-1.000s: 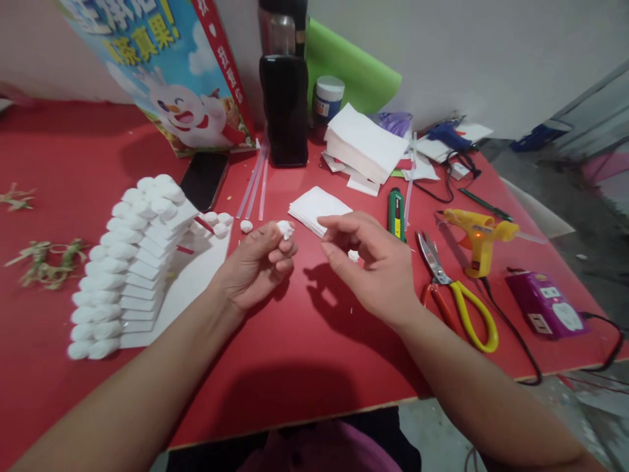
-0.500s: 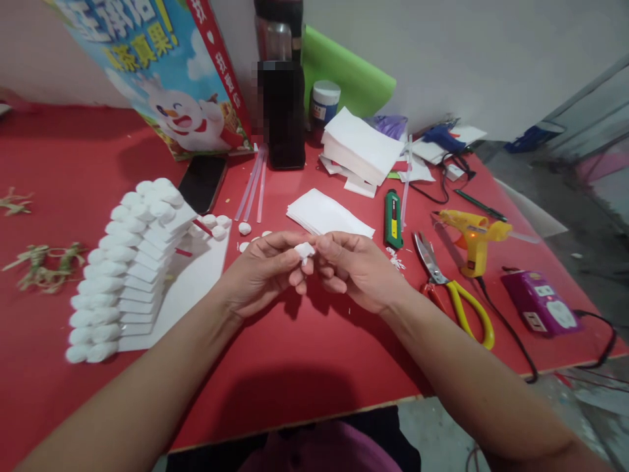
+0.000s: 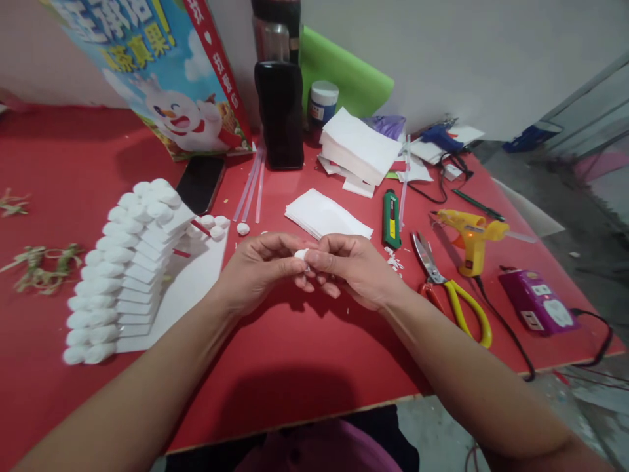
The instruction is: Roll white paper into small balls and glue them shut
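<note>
My left hand [image 3: 260, 270] and my right hand [image 3: 358, 270] meet over the middle of the table, fingertips together. Between both thumbs and fingers is a small crumpled white piece [image 3: 301, 254], perhaps paper; most of it is hidden. To the left stands a white stepped model [image 3: 142, 288], its outer side lined with rounded white pads [image 3: 101, 269]. A loose white pad [image 3: 242, 229] lies just beyond my left hand. Behind my hands rests a small stack of white sheets [image 3: 327, 213].
On the right lie a green cutter [image 3: 391, 219], yellow-handled shears [image 3: 455, 292], a yellow glue gun [image 3: 472, 239] and a purple power box [image 3: 538, 301] with cords. A phone [image 3: 200, 185], glue sticks [image 3: 251, 187], a black upright object [image 3: 280, 118] and a larger paper stack [image 3: 361, 147] stand farther back.
My right hand has come slightly left, its thumb now pressing on the white piece close to my left thumb. Less of the piece shows, and it looks more rounded.
</note>
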A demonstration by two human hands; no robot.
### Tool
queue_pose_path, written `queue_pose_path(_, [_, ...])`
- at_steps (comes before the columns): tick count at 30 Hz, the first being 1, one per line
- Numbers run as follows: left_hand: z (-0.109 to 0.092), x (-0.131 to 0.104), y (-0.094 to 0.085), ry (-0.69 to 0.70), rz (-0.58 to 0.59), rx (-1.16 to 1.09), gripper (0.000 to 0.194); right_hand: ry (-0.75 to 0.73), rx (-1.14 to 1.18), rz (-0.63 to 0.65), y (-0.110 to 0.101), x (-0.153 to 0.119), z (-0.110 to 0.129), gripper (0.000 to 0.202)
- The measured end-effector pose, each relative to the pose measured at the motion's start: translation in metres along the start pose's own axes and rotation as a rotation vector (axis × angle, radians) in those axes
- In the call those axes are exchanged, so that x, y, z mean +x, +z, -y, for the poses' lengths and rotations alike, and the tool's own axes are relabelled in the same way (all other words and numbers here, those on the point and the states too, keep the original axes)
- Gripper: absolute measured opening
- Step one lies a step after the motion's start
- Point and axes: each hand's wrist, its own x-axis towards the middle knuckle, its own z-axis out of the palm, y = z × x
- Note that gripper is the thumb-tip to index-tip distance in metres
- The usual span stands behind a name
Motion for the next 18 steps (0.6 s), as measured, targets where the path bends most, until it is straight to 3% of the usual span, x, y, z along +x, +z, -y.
queue_pose_path(4, [-0.007,-0.004,0.003,0.067,-0.096,0.184,0.020,-0.008,-0.134,0.000,-0.010,0.000,0.002,0.040])
queue_pose_path(12, [-0.013,-0.010,0.013,0.167,-0.163,0.304,0.026,0.069,-0.107,0.182,-0.026,0.000,0.008,0.027])
queue_pose_path(18, [-0.014,-0.009,0.013,0.252,-0.210,0.395,0.025,0.035,-0.111,0.035,-0.023,0.002,0.009,0.035])
